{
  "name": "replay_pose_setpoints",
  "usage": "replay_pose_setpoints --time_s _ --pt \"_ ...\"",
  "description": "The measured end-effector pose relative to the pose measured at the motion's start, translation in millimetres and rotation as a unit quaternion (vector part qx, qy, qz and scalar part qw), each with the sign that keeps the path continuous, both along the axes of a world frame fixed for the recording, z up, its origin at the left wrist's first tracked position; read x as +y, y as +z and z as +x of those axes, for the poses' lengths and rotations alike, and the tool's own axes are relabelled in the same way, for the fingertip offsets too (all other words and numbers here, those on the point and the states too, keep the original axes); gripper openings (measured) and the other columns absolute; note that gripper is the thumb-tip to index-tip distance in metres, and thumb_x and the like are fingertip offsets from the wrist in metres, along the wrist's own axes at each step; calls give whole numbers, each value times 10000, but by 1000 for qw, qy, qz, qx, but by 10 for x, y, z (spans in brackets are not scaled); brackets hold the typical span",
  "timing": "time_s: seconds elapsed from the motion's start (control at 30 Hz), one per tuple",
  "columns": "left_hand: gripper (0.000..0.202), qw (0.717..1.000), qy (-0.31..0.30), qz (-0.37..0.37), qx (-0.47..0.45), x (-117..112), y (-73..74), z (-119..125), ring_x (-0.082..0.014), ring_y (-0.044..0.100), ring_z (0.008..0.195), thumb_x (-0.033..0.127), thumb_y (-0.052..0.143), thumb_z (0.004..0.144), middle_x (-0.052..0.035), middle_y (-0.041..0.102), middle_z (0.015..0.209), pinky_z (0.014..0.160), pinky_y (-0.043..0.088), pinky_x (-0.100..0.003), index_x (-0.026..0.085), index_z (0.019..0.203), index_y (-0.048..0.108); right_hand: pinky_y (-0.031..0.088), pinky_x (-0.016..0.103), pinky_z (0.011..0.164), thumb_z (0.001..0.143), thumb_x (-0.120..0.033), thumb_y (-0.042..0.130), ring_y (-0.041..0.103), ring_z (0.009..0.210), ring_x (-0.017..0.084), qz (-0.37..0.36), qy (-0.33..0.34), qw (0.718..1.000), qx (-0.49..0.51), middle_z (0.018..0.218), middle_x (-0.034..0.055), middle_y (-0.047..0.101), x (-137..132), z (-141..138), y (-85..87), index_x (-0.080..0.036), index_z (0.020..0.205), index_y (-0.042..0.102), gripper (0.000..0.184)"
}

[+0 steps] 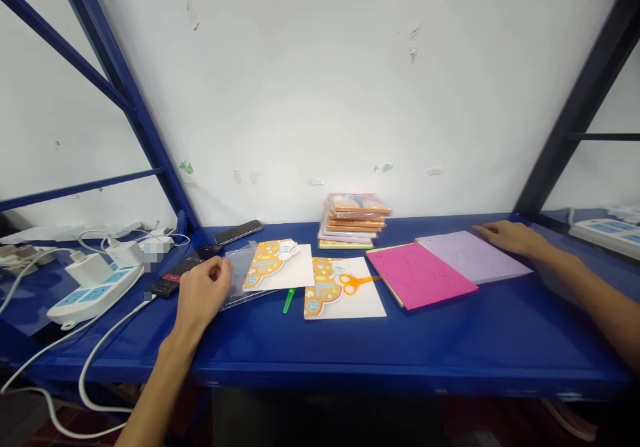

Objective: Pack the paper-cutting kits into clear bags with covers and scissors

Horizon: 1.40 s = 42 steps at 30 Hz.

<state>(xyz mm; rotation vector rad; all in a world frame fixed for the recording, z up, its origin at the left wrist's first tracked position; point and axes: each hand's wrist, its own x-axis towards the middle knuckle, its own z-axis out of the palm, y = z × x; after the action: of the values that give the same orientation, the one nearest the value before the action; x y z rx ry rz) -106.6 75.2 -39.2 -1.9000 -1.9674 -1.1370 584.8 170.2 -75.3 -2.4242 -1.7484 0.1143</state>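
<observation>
Head view: left hand pinching clear plastic sleeve, right hand spread on lilac card edge

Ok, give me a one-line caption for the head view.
Left hand at a clear plastic bag, right hand on a lilac book, on a blue shelf.

The left hand touches the edge of a clear plastic sleeve on a blue metal shelf. The right hand rests on a lilac pad, just beside a pink pad. Orange scissors lie on a white card between the hands.
</observation>
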Motion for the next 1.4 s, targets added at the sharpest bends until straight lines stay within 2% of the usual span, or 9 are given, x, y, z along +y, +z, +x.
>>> replay_pose_setpoints --time_s 0.37,0.5,0.6,0.7,0.77,0.87,1.07,1.27,1.4 --pt "387 1000 1 -12 1 -9 15 14 -173 525 576 416 465 907 -10 606 566 573 322 -289 211 592 557 497 423 849 990 -546 352 670 1083 379 17 8 1000 -14 1212 196 723 -66 -104 60 -157 1179 720 568" --pt "383 1000 4 -18 -2 -19 26 25 -178 533 584 418 463 914 -8 601 566 578 327 -289 214 602 551 451 424 794 1001 -457 357 669 960 373 72 16 996 -48 1038 225 734 -197 -312 311 -142 1005 706 469" --pt "380 1000 2 -17 -8 -26 21 25 -170 522 571 411 467 917 5 564 548 591 326 -291 216 595 523 430 396 782 1013 -524 339 650 909 324 146 35 987 -63 973 176 723 -481 -659 586 -170 982 666 482" --pt "385 1000 -1 -15 -8 -34 16 25 -155 494 550 404 472 918 24 492 523 599 322 -291 216 582 481 463 344 793 919 -676 516 646 865 267 236 155 957 70 956 86 725 -964 -1175 718 -220 949 668 482" --pt "389 1000 -1 -16 -7 -37 17 27 -148 470 539 405 474 917 31 452 515 594 315 -291 217 577 461 486 374 866 835 -683 645 637 971 300 210 277 931 109 1060 78 713 -1294 -1523 670 -255 960 680 448" --pt "385 1000 1 -17 -6 -29 22 25 -147 468 542 403 474 916 31 456 521 597 313 -293 215 580 463 485 461 951 789 -673 710 585 1131 352 119 359 923 69 1206 91 660 -1590 -1896 481 -316 1101 691 475" --pt "394 1000 1 -14 4 -6 11 15 -144 459 530 413 466 918 32 458 510 597 308 -294 214 578 462 470 506 960 905 -641 590 565 1150 346 116 395 910 44 1199 108 644 -1473 -2037 276 -300 1108 710 414" --pt "393 1000 -3 -8 1 -25 21 32 -138 441 522 397 474 915 37 425 506 588 301 -291 214 569 435 464 504 989 879 -665 610 557 1191 350 103 381 918 35 1265 102 628 -1434 -2068 457 -305 1179 688 476" --pt "397 1000 -7 -2 2 -24 22 31 -140 429 519 400 469 912 36 408 506 584 299 -291 217 563 425 453 510 1019 1000 -595 410 594 1165 324 101 401 910 13 1283 112 640 -1199 -2122 611 -280 1227 688 477"
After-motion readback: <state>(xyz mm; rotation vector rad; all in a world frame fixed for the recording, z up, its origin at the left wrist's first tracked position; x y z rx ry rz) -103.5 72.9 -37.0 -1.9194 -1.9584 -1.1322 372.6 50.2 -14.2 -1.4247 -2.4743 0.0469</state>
